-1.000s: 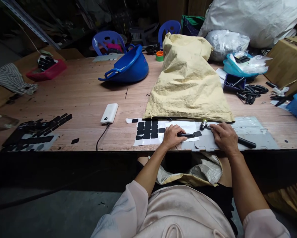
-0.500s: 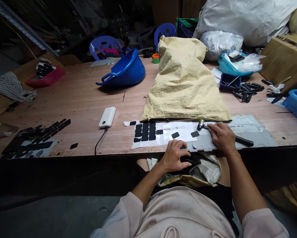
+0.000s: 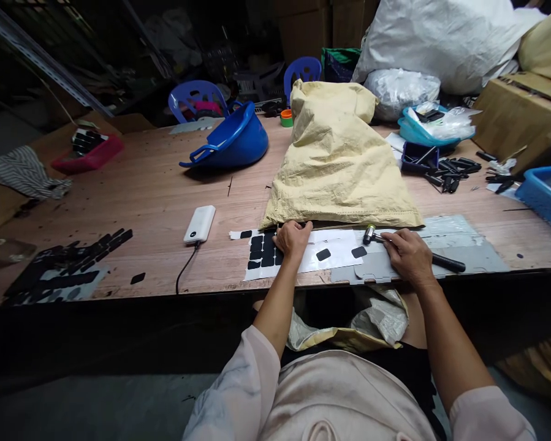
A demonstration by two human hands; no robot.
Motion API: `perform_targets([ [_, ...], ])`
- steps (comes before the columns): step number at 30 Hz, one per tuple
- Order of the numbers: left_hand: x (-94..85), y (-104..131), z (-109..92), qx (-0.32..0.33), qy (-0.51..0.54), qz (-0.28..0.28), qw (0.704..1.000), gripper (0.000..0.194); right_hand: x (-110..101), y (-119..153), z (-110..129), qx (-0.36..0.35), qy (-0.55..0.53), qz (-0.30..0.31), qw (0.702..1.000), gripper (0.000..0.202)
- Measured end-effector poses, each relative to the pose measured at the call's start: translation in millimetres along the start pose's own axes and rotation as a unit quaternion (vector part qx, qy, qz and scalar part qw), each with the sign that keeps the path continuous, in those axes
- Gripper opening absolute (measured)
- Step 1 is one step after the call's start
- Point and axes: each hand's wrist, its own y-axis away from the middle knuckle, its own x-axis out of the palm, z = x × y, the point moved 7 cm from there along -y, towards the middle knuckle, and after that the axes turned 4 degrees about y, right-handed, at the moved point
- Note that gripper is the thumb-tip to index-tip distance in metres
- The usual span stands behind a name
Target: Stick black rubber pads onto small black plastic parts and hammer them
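Observation:
My right hand (image 3: 410, 254) is closed around a small hammer (image 3: 447, 262) lying across a grey board (image 3: 480, 254). The hammer's head (image 3: 369, 234) points left, near a white sheet (image 3: 309, 264). My left hand (image 3: 294, 237) has its fingers curled down at the sheet's far side, against the lower edge of a yellow woven sack (image 3: 344, 177). What its fingertips grip, if anything, is hidden. Beside it, rows of black rounded patches (image 3: 255, 248) lie on the sheet, partly covered by the hand. Two loose patches (image 3: 323, 254) lie further right.
A white power bank (image 3: 200, 224) with a cable lies left of the sheet. Black strips (image 3: 91, 251) are piled at far left. A blue basin (image 3: 238, 144) stands tilted behind. Black handle-like pieces (image 3: 454, 171) and a blue basket (image 3: 546, 193) are at right.
My left hand has moved from over my lap, below the table edge, up and forward onto the sheet by the sack. My right hand stays on the hammer.

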Motion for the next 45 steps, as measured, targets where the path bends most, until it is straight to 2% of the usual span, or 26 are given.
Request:
perform_targets([
  [3, -1.3, 3, 3, -0.019, 0.030, 0.017, 0.999, 0.021, 0, 0, 1, -0.001, 0.001, -0.001, 1.000, 0.026],
  [5, -2.5, 12, 6, 0.000, 0.050, 0.038, 0.998, 0.017, -1, 0, 2, -0.002, 0.001, -0.003, 1.000, 0.026],
  [8, 0.9, 36, 2, 0.107, 0.062, 0.090, 0.988, 0.011, -1, 0, 1, 0.001, -0.001, -0.003, 1.000, 0.026],
  [11, 11.6, 67, -11, 0.248, 0.044, 0.141, 0.957, 0.008, 0, 0, 0, 0.007, -0.007, -0.002, 1.000, 0.026],
  [13, 19.3, 81, -18, 0.302, 0.035, 0.159, 0.939, 0.010, 0, 0, -1, 0.008, -0.009, -0.003, 1.000, 0.027],
  [15, 25.6, 85, -22, 0.323, 0.036, 0.172, 0.930, 0.010, -1, 0, -1, 0.007, -0.009, -0.003, 1.000, 0.027],
  [20, 36.0, 80, -24, 0.331, 0.063, 0.222, 0.915, 0.014, -1, 0, 0, 0.005, -0.005, 0.000, 1.000, 0.027],
  [26, 40.3, 76, -20, 0.324, 0.062, 0.226, 0.917, 0.019, -2, 0, -2, -0.004, -0.007, 0.005, 1.000, 0.027],
  [30, 42.4, 76, -20, 0.319, 0.067, 0.233, 0.916, 0.018, -17, -2, 5, -0.017, -0.007, -0.022, 1.000, 0.029],
  [33, 43.3, 76, -20, 0.313, 0.073, 0.239, 0.917, 0.018, -37, -4, 19, -0.004, -0.048, -0.059, 0.997, 0.033],
  [36, 43.7, 74, -19, 0.291, 0.081, 0.238, 0.923, 0.019, -47, -5, 43, 0.000, -0.128, -0.036, 0.991, 0.037],
  [40, 44.3, 74, -19, 0.265, 0.093, 0.236, 0.930, 0.018, -46, -1, 72, -0.009, -0.153, 0.029, 0.988, 0.039],
  [45, 44.3, 74, -21, 0.264, 0.101, 0.235, 0.930, 0.019, -40, 8, 94, -0.058, -0.116, 0.042, 0.991, 0.046],
])
